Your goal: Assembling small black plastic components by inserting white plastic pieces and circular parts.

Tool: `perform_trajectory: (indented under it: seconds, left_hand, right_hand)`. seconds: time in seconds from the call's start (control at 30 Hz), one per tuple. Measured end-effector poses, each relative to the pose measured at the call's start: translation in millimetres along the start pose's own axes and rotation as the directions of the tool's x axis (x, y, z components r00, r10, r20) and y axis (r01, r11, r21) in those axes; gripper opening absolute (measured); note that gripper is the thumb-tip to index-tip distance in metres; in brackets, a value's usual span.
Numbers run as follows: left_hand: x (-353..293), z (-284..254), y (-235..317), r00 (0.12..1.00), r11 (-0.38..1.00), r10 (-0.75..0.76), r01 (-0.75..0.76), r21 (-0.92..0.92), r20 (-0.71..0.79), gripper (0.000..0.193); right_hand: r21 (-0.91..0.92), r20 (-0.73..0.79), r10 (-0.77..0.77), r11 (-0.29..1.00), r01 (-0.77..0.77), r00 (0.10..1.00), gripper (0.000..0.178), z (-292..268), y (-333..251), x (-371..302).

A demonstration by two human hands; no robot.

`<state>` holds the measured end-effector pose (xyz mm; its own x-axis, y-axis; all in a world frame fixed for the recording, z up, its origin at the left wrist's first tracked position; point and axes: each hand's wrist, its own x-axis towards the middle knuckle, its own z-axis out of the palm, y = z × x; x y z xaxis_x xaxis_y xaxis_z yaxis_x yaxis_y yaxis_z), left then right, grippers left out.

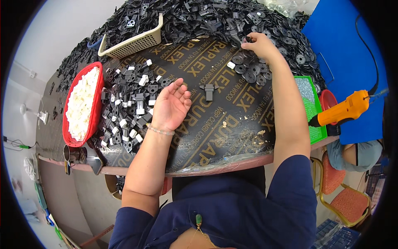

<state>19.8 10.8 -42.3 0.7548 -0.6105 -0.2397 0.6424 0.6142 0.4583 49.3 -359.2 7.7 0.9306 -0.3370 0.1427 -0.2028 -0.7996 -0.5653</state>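
Note:
My right hand (262, 45) reaches to the far side of the table, its fingers closed on a small black plastic part (248, 39) at the edge of the big heap. Just below it lies a cluster of round black discs (250, 71). My left hand (172, 106) rests palm up with loosely curled fingers, and nothing shows in it. Beside it, on the left, spreads a pile of black parts with white plastic pieces (140, 111). Between my hands a single black T-shaped part (209, 92) lies on the dark printed board (195, 137).
Black parts (195, 20) heap up along the back, around a beige basket (132, 45). At left stands a red basket (100, 83) of white pieces. On the right are a green tray (317, 135) of small metal pieces, a red bowl (327, 99) and an orange power screwdriver (346, 108).

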Motion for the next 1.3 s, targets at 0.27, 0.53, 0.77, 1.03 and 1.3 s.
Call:
perform_trajectory:
  seconds: [0.27, 0.53, 0.77, 1.03, 1.3]
  left_hand:
    - [-15.4, 35.0, -18.0, 0.989, 0.959, -0.131, 0.107, 0.261, 0.075, 0.046]
    - [-11.3, 25.2, -27.4, 0.988, 0.86, -0.13, 0.073, 0.505, 0.078, 0.043]
    - [-8.6, 18.8, -21.5, 1.0, 0.897, 0.018, -0.024, 0.442, 0.017, 0.027]
    - [-9.4, 18.8, -15.8, 0.993, 0.896, 0.119, -0.1, 0.433, -0.015, 0.033]
    - [-14.6, 30.3, -20.3, 0.983, 0.88, 0.178, -0.176, 0.44, 0.037, 0.051]
  right_hand:
    - [0.548, 0.385, -0.405, 0.823, 0.148, 0.829, 0.031, -3.7, -59.1, -83.0]
    - [0.413, 0.358, -0.552, 0.817, 0.403, 0.753, 0.04, 17.9, -75.8, -124.0]
    - [-0.013, 0.141, -0.392, 0.918, 0.397, 0.909, 0.036, 16.1, -34.1, -113.5]
    - [0.056, 0.57, -0.445, 0.86, 0.508, 0.69, 0.032, 21.8, -67.7, -134.9]
    - [0.389, 0.27, -0.417, 0.872, 0.298, 0.868, 0.031, 30.6, -82.3, -134.7]
